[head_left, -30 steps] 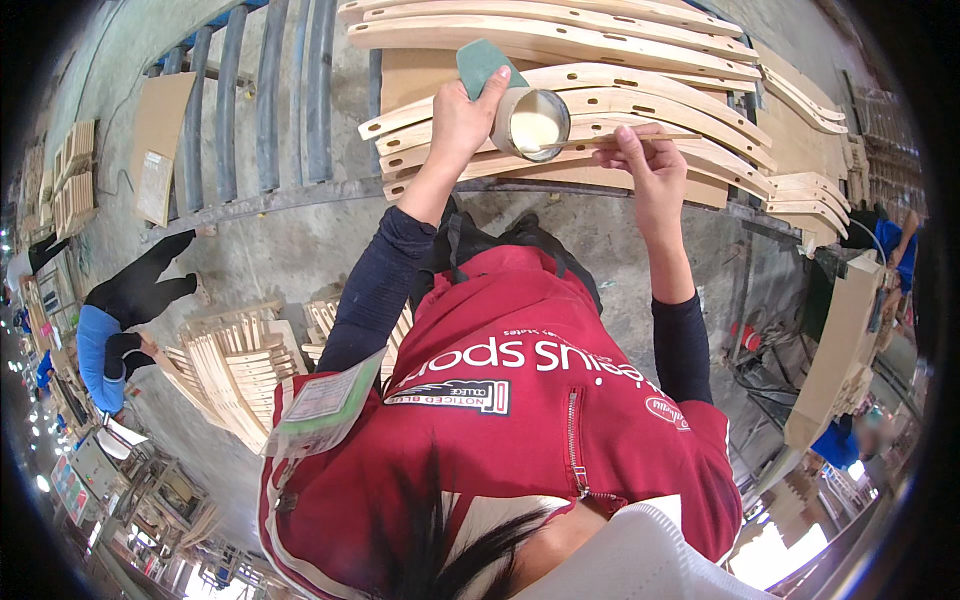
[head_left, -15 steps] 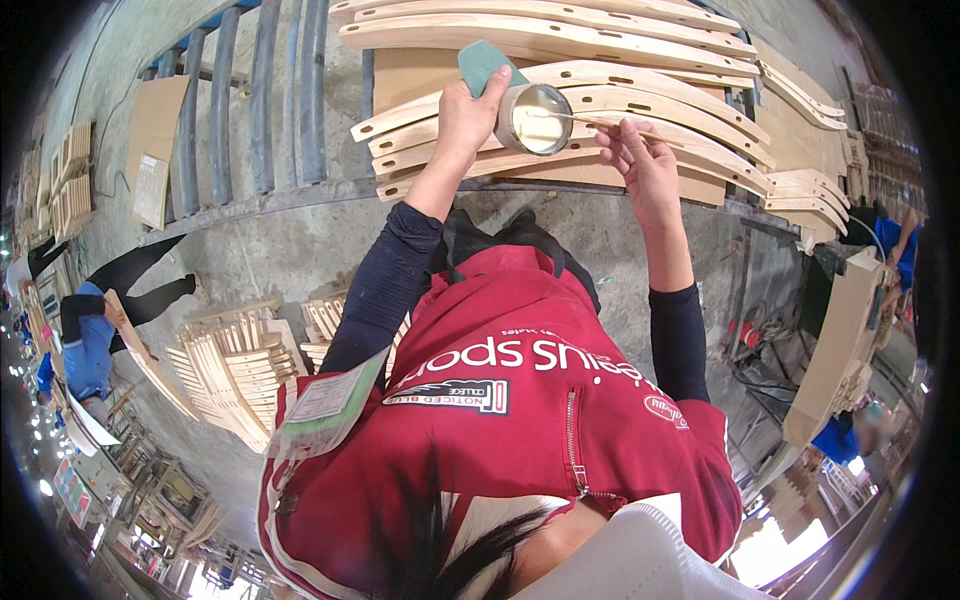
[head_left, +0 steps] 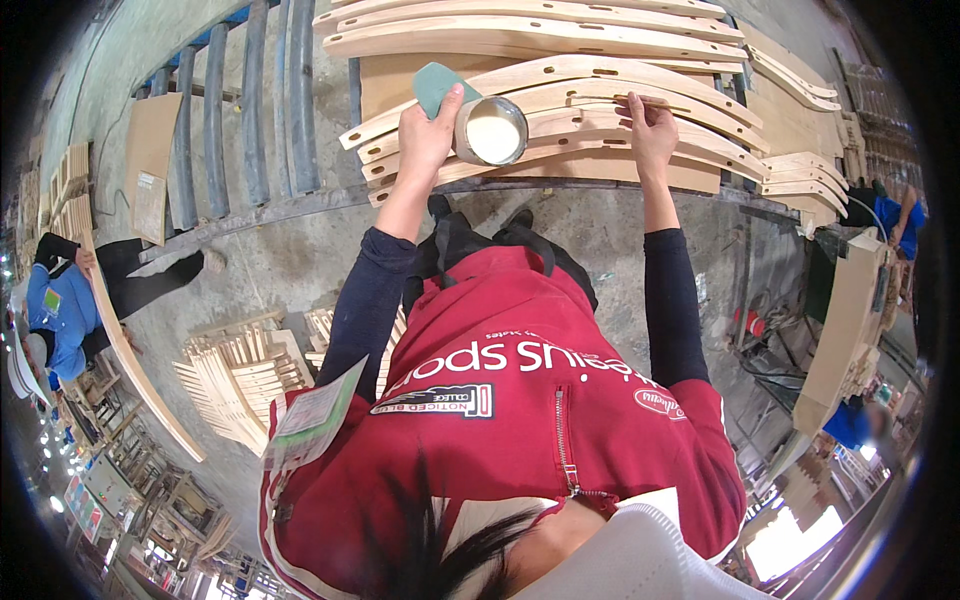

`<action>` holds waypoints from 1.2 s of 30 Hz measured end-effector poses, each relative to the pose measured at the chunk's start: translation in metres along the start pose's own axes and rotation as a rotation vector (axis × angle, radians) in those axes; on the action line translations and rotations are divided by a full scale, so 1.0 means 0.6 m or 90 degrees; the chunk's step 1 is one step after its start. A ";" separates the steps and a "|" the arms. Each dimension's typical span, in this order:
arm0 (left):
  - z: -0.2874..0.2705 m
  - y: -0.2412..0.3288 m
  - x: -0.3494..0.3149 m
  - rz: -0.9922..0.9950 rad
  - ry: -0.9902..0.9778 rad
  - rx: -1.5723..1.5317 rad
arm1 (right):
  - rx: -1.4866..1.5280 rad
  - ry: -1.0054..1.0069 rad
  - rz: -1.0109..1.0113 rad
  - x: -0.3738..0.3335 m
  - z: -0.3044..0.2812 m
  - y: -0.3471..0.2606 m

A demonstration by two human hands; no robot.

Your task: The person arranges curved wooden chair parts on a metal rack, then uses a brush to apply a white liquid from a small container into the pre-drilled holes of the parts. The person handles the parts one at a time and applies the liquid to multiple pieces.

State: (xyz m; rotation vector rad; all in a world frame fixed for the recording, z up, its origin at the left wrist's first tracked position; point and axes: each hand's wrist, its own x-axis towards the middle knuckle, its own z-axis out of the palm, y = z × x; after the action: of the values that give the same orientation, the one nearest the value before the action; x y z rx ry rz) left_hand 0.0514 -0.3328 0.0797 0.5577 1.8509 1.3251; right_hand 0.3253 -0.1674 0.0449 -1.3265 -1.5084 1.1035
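My left hand (head_left: 427,138) is closed around a metal can (head_left: 464,132) of cream-white liquid. A flat green piece (head_left: 437,88) with a rounded end is held against the can under my thumb; its kind is unclear. To the right, my right hand (head_left: 652,138) pinches a thin wooden stick (head_left: 662,105) between thumb and fingers. The stick points left, its tip over one of the curved wooden slats (head_left: 590,90), close to a slot. I cannot tell whether the tip touches the wood. Several such slats with slots lie side by side beneath both hands.
More slats (head_left: 530,38) lie on the far side, over cardboard (head_left: 385,80) on a rack. Dark rollers (head_left: 215,125) run at the left. Stacked wooden parts (head_left: 235,380) stand on the floor, and a person in blue (head_left: 65,310) handles a long board (head_left: 135,360).
The stick has come out of the can and moved right, over the slats. My left hand has shifted the can and green piece left. The person at left has moved with the board.
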 end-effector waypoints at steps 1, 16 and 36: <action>-0.003 0.000 -0.002 -0.006 -0.005 -0.011 | 0.001 -0.003 0.003 0.002 0.000 0.003; -0.023 -0.013 -0.011 0.018 0.016 -0.041 | 0.004 0.059 -0.007 -0.004 0.014 -0.005; -0.063 -0.004 0.018 0.051 0.021 -0.003 | -0.297 0.050 -0.246 -0.060 0.056 -0.015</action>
State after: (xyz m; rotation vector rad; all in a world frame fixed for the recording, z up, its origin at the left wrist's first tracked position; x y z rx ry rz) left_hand 0.0151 -0.3477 0.0797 0.6169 1.8686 1.3981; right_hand 0.2947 -0.2066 0.0430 -1.2783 -1.9353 0.4646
